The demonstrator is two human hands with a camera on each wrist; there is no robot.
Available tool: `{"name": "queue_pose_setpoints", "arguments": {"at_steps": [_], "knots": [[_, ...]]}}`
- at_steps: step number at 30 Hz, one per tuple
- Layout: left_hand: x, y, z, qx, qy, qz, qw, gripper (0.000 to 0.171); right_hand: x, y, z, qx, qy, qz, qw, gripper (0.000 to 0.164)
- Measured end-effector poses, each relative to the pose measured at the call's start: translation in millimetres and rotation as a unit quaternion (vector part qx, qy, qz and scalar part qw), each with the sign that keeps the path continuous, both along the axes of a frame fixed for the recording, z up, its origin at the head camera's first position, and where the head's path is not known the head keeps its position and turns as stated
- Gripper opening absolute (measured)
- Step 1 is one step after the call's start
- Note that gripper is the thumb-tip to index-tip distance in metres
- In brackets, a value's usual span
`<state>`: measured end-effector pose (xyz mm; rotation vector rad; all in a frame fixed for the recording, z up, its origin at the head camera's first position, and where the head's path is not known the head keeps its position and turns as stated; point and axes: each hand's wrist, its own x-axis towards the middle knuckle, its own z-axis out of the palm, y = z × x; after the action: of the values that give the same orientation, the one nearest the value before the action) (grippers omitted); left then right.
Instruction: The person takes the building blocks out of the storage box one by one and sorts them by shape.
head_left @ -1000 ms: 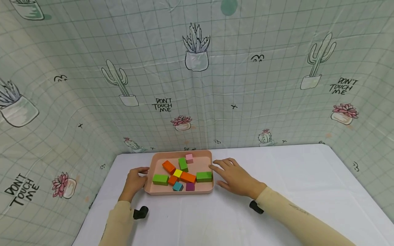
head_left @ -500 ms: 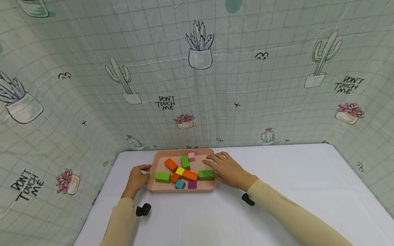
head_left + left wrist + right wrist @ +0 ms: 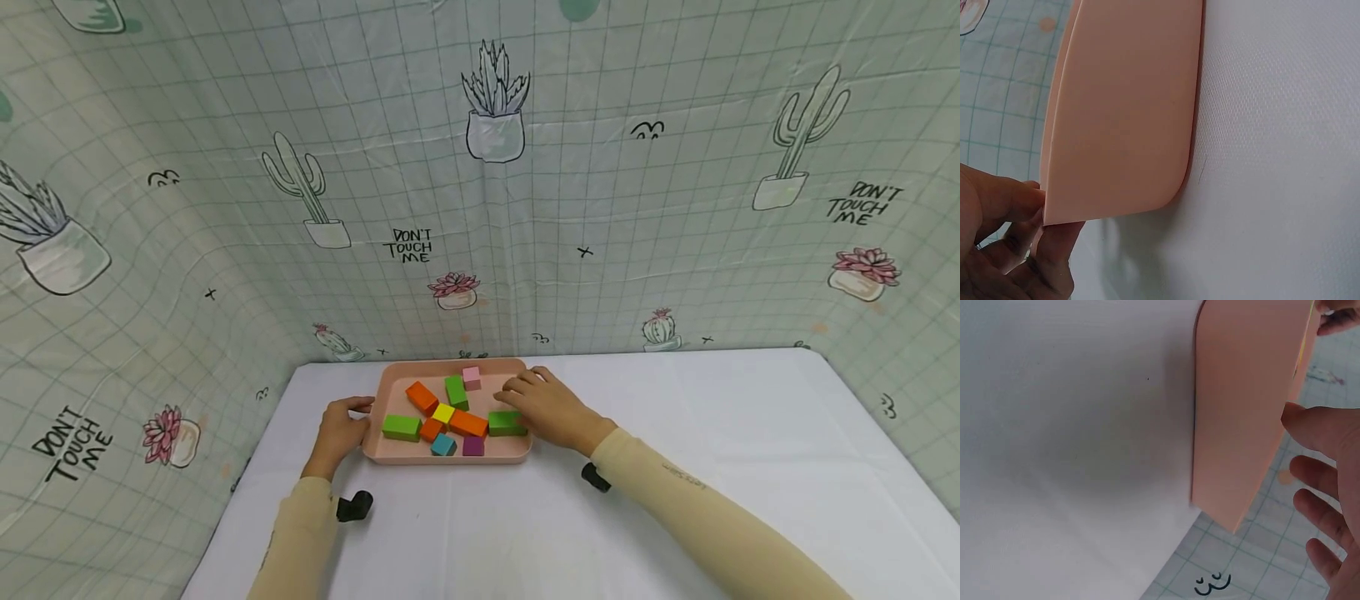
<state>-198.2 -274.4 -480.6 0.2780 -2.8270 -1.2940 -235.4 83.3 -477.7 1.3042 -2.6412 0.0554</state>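
A shallow pink tray (image 3: pixel 450 460) holding several coloured wooden blocks sits on the table in the head view. My left hand (image 3: pixel 339 435) grips its left end; in the left wrist view the fingers (image 3: pixel 1057 250) pinch the tray's corner edge. Over the tray's right rim reaches my right hand (image 3: pixel 558 410), its fingers slightly bent above the inside. It partly covers the right end of a green block (image 3: pixel 507 423). The right wrist view has the thumb at the rim and the other fingers (image 3: pixel 1319 509) apart, with nothing visible between them.
Among the other blocks are an orange one (image 3: pixel 468 423), a yellow cube (image 3: pixel 443 414), a blue cube (image 3: pixel 443 445), a purple cube (image 3: pixel 473 447) and a pink cube (image 3: pixel 471 378). A patterned curtain (image 3: pixel 585 183) hangs behind the white table (image 3: pixel 480 533).
My right hand has moved left from beside the tray to over its right rim, by the green block. The left hand stays on the tray; the whole head view has shifted slightly.
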Motion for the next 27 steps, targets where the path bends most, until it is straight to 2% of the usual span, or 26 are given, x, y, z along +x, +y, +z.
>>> {"name": "queue_pose_setpoints", "arguments": {"at_steps": [10,19,24,27], "knots": [[0.7,0,-0.9,-0.001,0.003,0.005,1.0,0.044,1.4,-3,-5.6,-0.012,0.014,0.0,1.0,0.024],[1.7,0,-0.2,-0.005,0.006,0.008,0.9999,0.044,3.7,-9,-10.4,-0.018,0.012,-0.006,1.0,0.018],[0.4,0,-0.9,-0.006,0.005,0.011,0.9999,0.044,7.2,-9,-8.3,-0.013,0.004,0.004,1.0,0.03],[-1.5,-1,-1.7,-0.008,0.004,0.008,0.9999,0.045,6.6,-8,-2.0,0.004,-0.027,0.006,1.0,0.044]]}}
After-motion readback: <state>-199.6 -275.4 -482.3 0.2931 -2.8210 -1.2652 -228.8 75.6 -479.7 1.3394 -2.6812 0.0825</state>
